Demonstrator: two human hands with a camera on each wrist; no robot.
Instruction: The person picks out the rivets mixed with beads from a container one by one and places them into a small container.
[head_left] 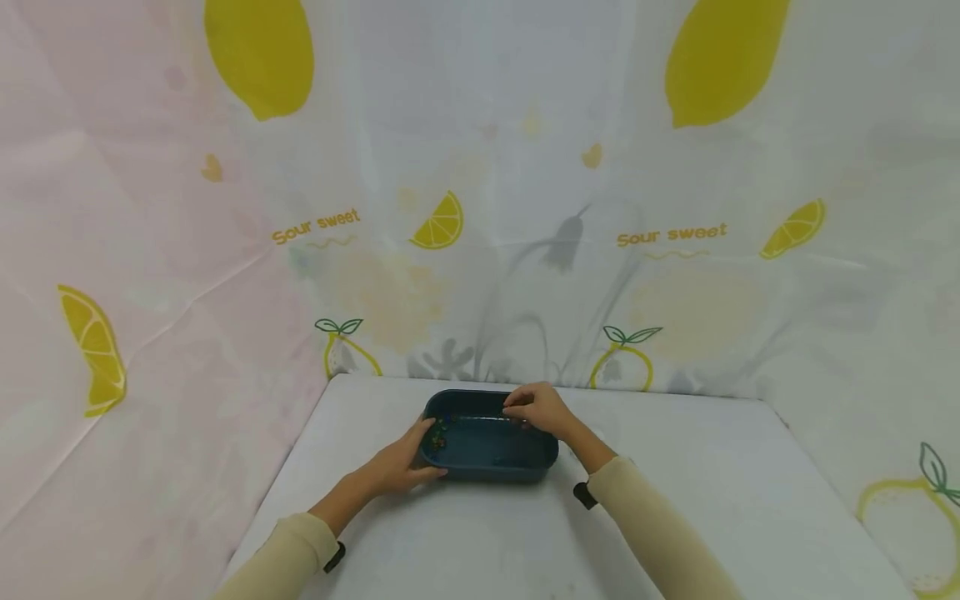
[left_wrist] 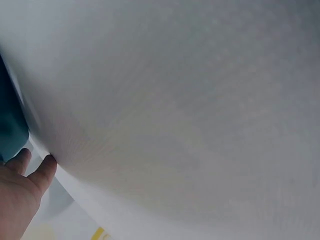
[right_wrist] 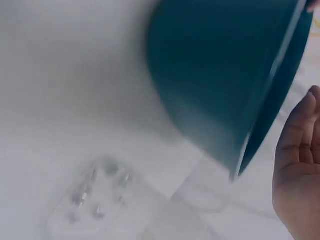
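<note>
A dark teal basin (head_left: 487, 474) with rounded corners stands on the white table. Small green and reddish bits (head_left: 439, 435) lie inside at its left end, too small to identify. My left hand (head_left: 401, 462) holds the basin's left end, fingertips at the rim and thumb along the front wall; the left wrist view shows just part of this hand (left_wrist: 25, 190) by the basin. Over the right part of the basin is my right hand (head_left: 543, 410), fingertips drawn together above the inside. Whether something tiny is between them cannot be made out. In the right wrist view, that hand (right_wrist: 300, 160) is beside the basin's wall.
The white table (head_left: 712, 500) reaches back to a hanging cloth (head_left: 510, 292) printed with lemons, which also covers the sides. A pale, blurred shape with several round spots (right_wrist: 95, 200) shows in the right wrist view. Dark bands (head_left: 585, 495) sit at both wrists.
</note>
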